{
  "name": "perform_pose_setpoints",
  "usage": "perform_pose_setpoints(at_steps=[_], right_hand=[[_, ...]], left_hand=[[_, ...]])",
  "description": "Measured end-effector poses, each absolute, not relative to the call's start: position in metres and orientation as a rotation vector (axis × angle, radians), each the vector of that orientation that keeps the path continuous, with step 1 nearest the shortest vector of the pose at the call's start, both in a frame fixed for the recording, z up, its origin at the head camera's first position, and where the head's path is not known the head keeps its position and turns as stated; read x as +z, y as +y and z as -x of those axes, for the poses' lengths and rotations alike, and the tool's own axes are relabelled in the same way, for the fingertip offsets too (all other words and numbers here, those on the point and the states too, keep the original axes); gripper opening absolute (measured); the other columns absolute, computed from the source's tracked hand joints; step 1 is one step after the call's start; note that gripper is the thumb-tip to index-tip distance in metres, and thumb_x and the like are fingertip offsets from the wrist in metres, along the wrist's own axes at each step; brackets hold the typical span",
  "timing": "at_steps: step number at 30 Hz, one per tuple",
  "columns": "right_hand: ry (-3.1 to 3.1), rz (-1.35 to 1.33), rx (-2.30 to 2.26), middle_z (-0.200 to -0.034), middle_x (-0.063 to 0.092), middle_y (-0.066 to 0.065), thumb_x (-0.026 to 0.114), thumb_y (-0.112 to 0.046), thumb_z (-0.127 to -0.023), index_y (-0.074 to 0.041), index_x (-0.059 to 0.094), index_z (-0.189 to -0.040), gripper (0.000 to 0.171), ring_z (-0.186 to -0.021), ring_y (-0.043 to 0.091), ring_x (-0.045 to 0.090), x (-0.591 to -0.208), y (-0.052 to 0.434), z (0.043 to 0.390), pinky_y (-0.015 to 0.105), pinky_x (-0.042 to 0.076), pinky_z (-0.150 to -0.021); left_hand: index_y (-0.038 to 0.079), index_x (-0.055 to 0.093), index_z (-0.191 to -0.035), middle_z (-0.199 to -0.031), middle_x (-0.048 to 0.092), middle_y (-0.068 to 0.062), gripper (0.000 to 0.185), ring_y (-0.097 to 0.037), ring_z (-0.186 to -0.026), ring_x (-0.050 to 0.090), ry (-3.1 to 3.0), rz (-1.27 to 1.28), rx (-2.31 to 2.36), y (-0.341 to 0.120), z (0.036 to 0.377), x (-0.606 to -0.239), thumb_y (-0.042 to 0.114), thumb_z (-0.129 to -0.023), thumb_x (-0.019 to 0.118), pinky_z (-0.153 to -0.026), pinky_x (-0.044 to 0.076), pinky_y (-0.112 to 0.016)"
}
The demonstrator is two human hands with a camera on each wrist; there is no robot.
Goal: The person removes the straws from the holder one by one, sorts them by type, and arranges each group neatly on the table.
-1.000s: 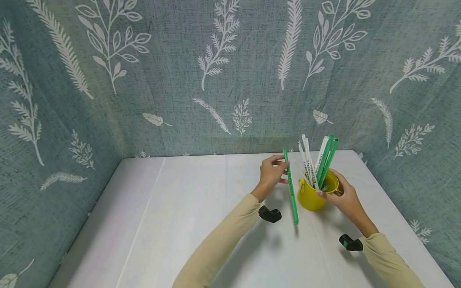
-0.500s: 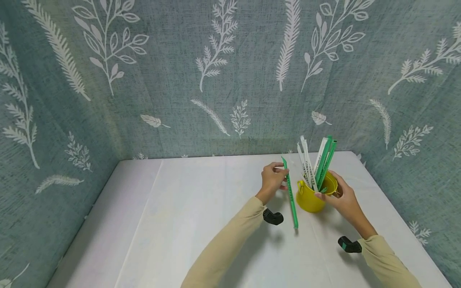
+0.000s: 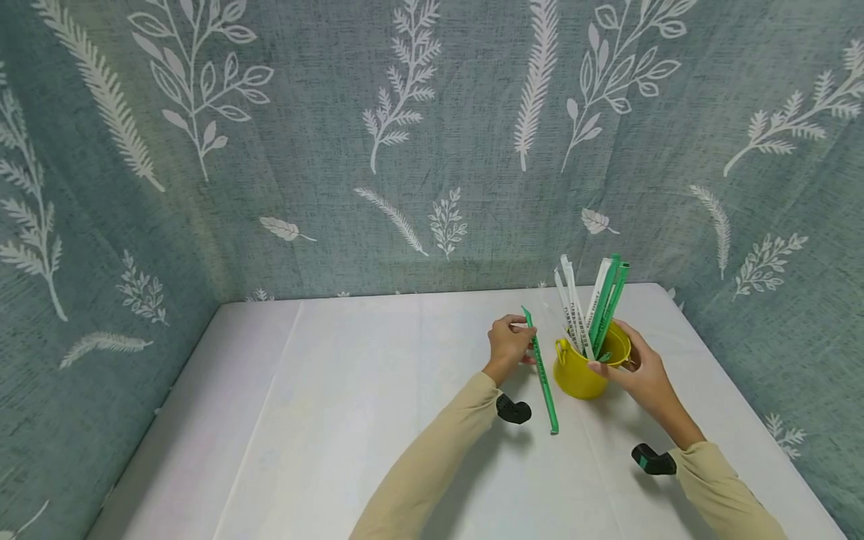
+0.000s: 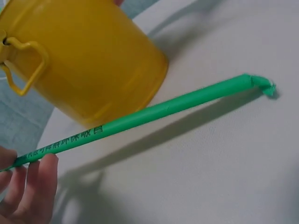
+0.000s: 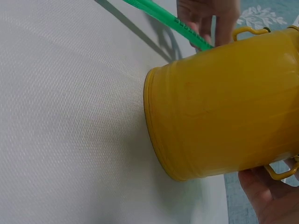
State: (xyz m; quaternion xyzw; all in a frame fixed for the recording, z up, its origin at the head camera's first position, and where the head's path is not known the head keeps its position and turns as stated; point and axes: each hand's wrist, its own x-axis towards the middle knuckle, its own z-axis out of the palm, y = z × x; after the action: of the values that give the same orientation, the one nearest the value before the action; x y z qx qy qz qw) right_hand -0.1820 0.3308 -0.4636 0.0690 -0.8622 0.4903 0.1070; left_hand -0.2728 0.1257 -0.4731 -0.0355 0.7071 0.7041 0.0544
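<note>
Step in hand, as I read it: one wrapped straw out of the bucket and being set down on the bench. Left hand (image 3: 509,345) pinches the green straw (image 3: 541,375) near its upper end, fingers curled round it; the straw slants down toward the viewer, its lower crimped tip (image 4: 261,84) at or just above the white bench (image 3: 378,420), can't tell if it touches. Straw passes just beside the yellow bucket (image 3: 583,371), on its left, apart from the wall in the left wrist view. Right hand (image 3: 641,375) grips the bucket at its right side and rim, fingers wrapped round it, steadying it upright on the bench. Bucket contents: several wrapped straws, white and green, standing tilted and poking well above the rim (image 3: 587,300); exact count unclear. Bucket has small loop handles (image 4: 21,60) on the sides. Next move probably calls for lowering the upper end flat and letting go without knocking the bucket.
</note>
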Motion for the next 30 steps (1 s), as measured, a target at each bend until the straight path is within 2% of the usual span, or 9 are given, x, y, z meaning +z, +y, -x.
perform_pose_setpoints(at_steps=[11,17,19,25,28,30], right_hand=[[-2.551,-0.188,1.453,-0.138,0.044,0.018,0.071,-0.02,-0.086,-0.017,0.025,-0.15,0.079,-0.116,0.031,0.049,-0.463,0.33,0.181,0.009,0.04,-0.088],[-2.544,-0.192,1.432,-0.136,0.045,0.019,0.072,-0.021,-0.086,-0.018,0.026,-0.15,0.079,-0.114,0.023,0.051,-0.465,0.331,0.182,0.009,0.042,-0.086],[-2.538,-0.191,1.441,-0.136,0.045,0.019,0.072,-0.02,-0.085,-0.017,0.026,-0.15,0.079,-0.114,0.023,0.051,-0.464,0.33,0.182,0.008,0.042,-0.086],[-2.548,-0.198,1.445,-0.137,0.043,0.024,0.071,-0.015,-0.086,-0.005,0.025,-0.149,0.079,-0.116,0.038,0.048,-0.449,0.321,0.174,0.003,0.038,-0.084],[-2.559,-0.188,1.434,-0.138,0.042,0.024,0.071,-0.014,-0.086,-0.004,0.024,-0.149,0.08,-0.117,0.04,0.048,-0.447,0.32,0.174,0.002,0.037,-0.084],[-2.558,-0.179,1.434,-0.138,0.043,0.022,0.072,-0.017,-0.085,-0.008,0.024,-0.15,0.081,-0.118,0.038,0.048,-0.455,0.325,0.178,0.004,0.038,-0.085]], left_hand=[[-0.003,0.065,-0.108,-0.07,0.058,-0.003,0.027,-0.016,-0.049,0.058,2.267,0.13,2.029,0.131,0.276,-0.48,0.001,-0.083,0.07,-0.04,0.054,-0.033],[-0.002,0.067,-0.108,-0.069,0.056,-0.001,0.028,-0.01,-0.035,0.047,2.367,0.17,1.93,0.134,0.277,-0.482,0.001,-0.081,0.072,-0.034,0.049,-0.026],[-0.002,0.067,-0.108,-0.07,0.055,0.0,0.029,-0.009,-0.034,0.046,2.393,0.174,1.911,0.135,0.277,-0.483,0.001,-0.08,0.073,-0.032,0.047,-0.025],[-0.002,0.068,-0.109,-0.073,0.054,0.001,0.032,-0.007,-0.044,0.049,2.446,0.176,1.909,0.136,0.276,-0.487,-0.002,-0.078,0.075,-0.032,0.046,-0.023],[-0.003,0.067,-0.109,-0.074,0.052,0.0,0.032,-0.006,-0.045,0.049,2.475,0.142,1.907,0.135,0.276,-0.488,-0.002,-0.078,0.074,-0.032,0.046,-0.023],[-0.003,0.067,-0.109,-0.074,0.051,0.0,0.032,-0.007,-0.042,0.049,2.474,0.122,1.913,0.135,0.275,-0.487,-0.002,-0.078,0.074,-0.031,0.045,-0.023]])
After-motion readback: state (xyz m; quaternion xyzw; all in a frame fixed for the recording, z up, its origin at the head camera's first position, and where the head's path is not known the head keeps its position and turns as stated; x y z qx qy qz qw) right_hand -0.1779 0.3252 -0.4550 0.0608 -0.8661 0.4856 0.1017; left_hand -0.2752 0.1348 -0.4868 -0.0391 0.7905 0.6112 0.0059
